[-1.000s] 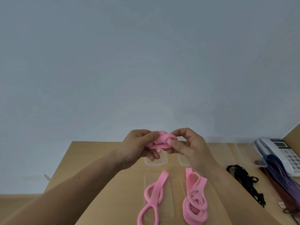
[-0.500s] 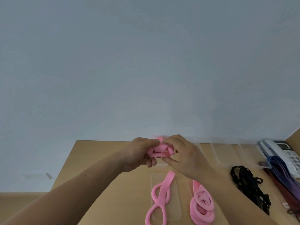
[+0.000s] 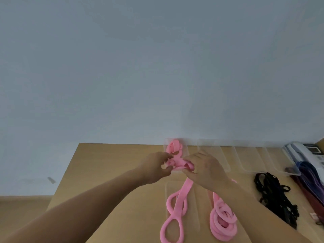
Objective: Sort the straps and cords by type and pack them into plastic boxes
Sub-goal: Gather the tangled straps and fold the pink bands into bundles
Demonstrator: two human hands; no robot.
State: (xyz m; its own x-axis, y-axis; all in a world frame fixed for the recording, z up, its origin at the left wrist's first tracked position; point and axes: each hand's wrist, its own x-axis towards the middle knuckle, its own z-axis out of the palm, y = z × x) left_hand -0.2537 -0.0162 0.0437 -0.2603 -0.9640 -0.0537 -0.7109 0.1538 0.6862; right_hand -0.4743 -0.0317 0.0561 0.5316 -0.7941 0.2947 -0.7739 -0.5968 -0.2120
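My left hand (image 3: 156,168) and my right hand (image 3: 204,168) both grip a folded pink strap bundle (image 3: 180,164) at the near end of a clear plastic box (image 3: 165,143) by the wall. Another coiled pink strap (image 3: 173,146) lies in that box. A loose pink strap (image 3: 177,207) lies on a clear lid (image 3: 195,207) in front, and a pile of pink straps (image 3: 221,220) lies to its right. Black cords (image 3: 273,192) and purple straps (image 3: 310,179) lie at the right.
More clear plastic boxes (image 3: 249,158) stand in a row along the wall on the wooden table (image 3: 108,165). A white desk phone (image 3: 305,151) sits at the far right. Dark red straps (image 3: 308,195) lie beside the purple ones.
Both hands have carried the pink bundle forward and down to the clear box by the wall. The view has tilted, showing more of the table.
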